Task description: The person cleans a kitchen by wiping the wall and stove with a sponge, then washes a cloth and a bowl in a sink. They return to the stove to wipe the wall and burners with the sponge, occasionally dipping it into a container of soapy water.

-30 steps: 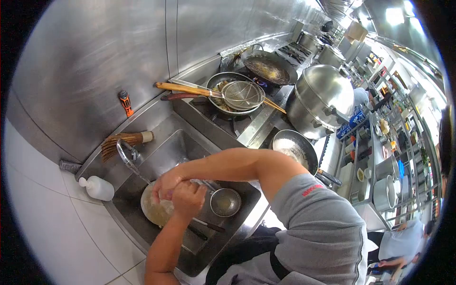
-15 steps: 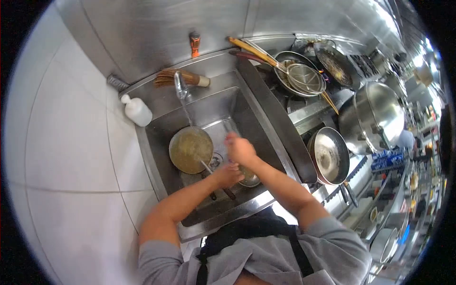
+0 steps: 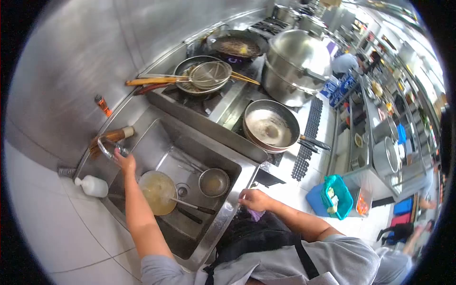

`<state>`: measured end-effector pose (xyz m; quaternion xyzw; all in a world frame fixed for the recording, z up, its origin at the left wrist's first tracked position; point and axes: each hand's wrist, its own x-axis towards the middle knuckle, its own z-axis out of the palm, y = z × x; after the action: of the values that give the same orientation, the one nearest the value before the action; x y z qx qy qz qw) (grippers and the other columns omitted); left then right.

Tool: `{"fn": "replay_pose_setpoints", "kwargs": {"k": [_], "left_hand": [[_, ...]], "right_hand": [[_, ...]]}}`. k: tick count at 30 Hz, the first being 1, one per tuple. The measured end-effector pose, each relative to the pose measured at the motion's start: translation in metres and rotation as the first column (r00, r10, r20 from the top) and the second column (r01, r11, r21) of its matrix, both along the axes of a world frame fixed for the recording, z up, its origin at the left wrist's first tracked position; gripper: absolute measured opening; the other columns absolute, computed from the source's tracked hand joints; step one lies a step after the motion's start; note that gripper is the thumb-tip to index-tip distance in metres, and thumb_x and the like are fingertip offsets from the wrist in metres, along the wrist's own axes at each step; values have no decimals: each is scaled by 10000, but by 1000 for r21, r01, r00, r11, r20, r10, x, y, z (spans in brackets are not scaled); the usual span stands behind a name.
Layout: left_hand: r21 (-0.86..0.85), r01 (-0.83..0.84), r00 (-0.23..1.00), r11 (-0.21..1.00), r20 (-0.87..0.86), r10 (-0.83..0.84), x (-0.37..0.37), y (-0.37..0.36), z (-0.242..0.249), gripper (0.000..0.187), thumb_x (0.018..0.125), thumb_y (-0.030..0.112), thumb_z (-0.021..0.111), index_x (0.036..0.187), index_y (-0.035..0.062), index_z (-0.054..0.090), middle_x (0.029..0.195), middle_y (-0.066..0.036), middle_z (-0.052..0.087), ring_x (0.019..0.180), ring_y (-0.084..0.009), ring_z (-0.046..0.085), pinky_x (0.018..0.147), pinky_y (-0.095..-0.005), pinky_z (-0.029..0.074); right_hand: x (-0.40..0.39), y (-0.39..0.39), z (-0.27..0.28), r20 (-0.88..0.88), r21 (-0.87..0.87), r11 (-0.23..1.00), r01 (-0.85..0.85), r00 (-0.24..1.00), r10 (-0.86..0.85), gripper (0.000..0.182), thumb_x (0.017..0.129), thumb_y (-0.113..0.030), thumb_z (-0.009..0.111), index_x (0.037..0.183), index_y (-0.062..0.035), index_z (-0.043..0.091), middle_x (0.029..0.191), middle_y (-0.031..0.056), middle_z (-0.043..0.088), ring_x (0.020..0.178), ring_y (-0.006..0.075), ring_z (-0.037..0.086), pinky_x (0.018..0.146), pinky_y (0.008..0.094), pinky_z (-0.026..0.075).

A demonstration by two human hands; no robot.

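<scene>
My left hand [image 3: 125, 164] reaches to the sink faucet [image 3: 105, 146] and is closed at its lever. Below that hand, in the sink [image 3: 227, 202], sits a round pan [image 3: 151, 183] filled with cloudy yellowish liquid. A utensil with a metal shaft and dark handle [image 3: 205, 209] leans out of this pan; its head is hidden in the liquid. To the right lies a small round metal ladle or strainer [image 3: 213, 182]. By the sink's front edge, against the apron, my right hand [image 3: 255, 199] grips a purple cloth [image 3: 257, 215].
Behind the faucet lies a bundled brush [image 3: 114, 137], with a white bottle [image 3: 93, 186] at the left corner. The stove on the right holds a frying pan [image 3: 270, 124], strainers [image 3: 210, 75] and a big steamer pot [image 3: 297, 66]. A bin with a teal liner [image 3: 338, 198] stands on the floor.
The view has turned right. My hands, together over the sink before, are apart: the left has moved to the faucet, the right to the front edge with a cloth.
</scene>
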<state>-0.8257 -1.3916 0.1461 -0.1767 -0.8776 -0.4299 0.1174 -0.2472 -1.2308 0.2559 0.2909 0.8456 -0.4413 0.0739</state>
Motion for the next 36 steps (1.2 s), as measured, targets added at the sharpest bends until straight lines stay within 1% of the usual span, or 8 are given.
{"fn": "replay_pose_setpoints", "kwargs": {"k": [2, 4, 7, 11, 17, 23, 32, 36], "left_hand": [[-733, -11, 949, 680, -222, -224, 65, 2, 34, 682, 787, 192, 668, 1393, 9, 414, 1423, -226, 427, 1287, -371, 451, 1096, -432, 325], [-633, 208, 974, 746, 66, -216, 130, 8, 74, 503, 758, 147, 607, 1232, -19, 575, 1480, -239, 329, 1335, -363, 385, 1101, -420, 335], [-437, 499, 845, 748, 435, -310, 163, 15, 11, 346, 775, 126, 635, 1084, -32, 626, 1107, -223, 650, 1042, -361, 623, 917, -408, 481], [236, 579, 648, 781, 448, -616, 345, 77, 38, 185, 853, 61, 608, 1021, -15, 627, 943, -118, 690, 878, -170, 649, 769, -299, 509], [247, 951, 28, 185, 527, -849, 657, 218, 92, 139, 876, 107, 651, 965, 0, 643, 881, -86, 684, 817, -144, 648, 762, -288, 526], [331, 936, -288, -117, 535, -794, 843, 367, 58, 174, 851, 141, 644, 947, -4, 645, 824, -94, 682, 748, -160, 660, 701, -294, 525], [556, 430, -307, 712, 831, -464, 947, 660, 9, 246, 876, 229, 604, 983, 7, 595, 845, -87, 648, 636, -208, 630, 510, -302, 499], [420, 367, -83, 830, 904, -420, 918, 787, -81, 382, 891, 359, 628, 1056, 23, 550, 911, -114, 618, 714, -248, 624, 571, -370, 507]], "right_hand": [[23, 1, 1, -22, -10, 1000, 27, 999, -27, 283, 896, -324, 611, 1022, -72, 634, 828, 165, 680, 769, 287, 672, 713, 392, 520], [50, 12, 3, -60, -10, 1000, 28, 998, -29, 271, 885, -318, 622, 1018, -82, 632, 834, 164, 686, 779, 303, 678, 711, 409, 520], [97, 35, 5, -10, -15, 986, 164, 986, -164, 270, 881, -324, 628, 1010, -87, 638, 812, 157, 686, 768, 306, 675, 705, 408, 522], [187, 72, 0, -123, 26, 945, 326, 939, -321, 287, 873, -327, 633, 991, -66, 650, 789, 179, 675, 737, 313, 663, 688, 404, 516], [355, 136, -8, 14, -21, 850, 527, 850, -527, 329, 872, -363, 625, 1001, -63, 664, 901, 221, 679, 878, 372, 654, 799, 428, 513], [501, 189, -14, 8, -39, 573, 819, 573, -819, 382, 853, -374, 658, 1003, -23, 652, 776, 167, 674, 751, 251, 656, 688, 369, 514], [592, 235, -70, -6, -157, 341, 927, 344, -939, 325, 866, -319, 668, 977, -14, 645, 802, 93, 624, 741, 169, 565, 687, 321, 474], [633, 300, -99, 133, -214, 296, 931, 328, -935, 321, 873, -314, 667, 987, -14, 646, 792, 96, 645, 735, 158, 586, 677, 313, 479]]}}
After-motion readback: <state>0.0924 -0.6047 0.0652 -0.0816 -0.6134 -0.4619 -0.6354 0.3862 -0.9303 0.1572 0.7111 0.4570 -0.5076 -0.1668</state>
